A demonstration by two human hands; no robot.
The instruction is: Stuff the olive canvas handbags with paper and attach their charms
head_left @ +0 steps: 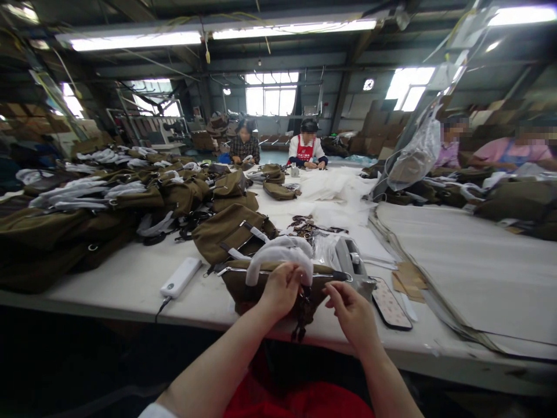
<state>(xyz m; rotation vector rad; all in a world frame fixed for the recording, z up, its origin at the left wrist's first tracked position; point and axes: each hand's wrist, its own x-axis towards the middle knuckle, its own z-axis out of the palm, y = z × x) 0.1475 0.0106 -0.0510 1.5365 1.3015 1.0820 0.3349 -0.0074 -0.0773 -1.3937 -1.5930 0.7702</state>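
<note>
An olive bag (252, 285) with a silver zipper stands at the table's front edge, its handles (278, 251) wrapped in white padding. My left hand (285, 287) is closed at the right-hand base of the handles, its fingers pinched on something too small to make out. A dark tassel-like strap (301, 319) hangs below those fingers against the bag's front. Just right of the strap, my right hand (348, 307) is raised near the bag's right end, thumb and forefinger brought together; what is between them, if anything, is too small to tell. Another olive bag (230, 232) lies behind.
Olive bags with wrapped handles (174, 191) are heaped at the left. A white power bank (180, 277) with a cable lies left, a patterned phone (391, 305) right. A grey box (348, 258) and dark straps (311, 226) lie behind the bag. Several people sit farther off.
</note>
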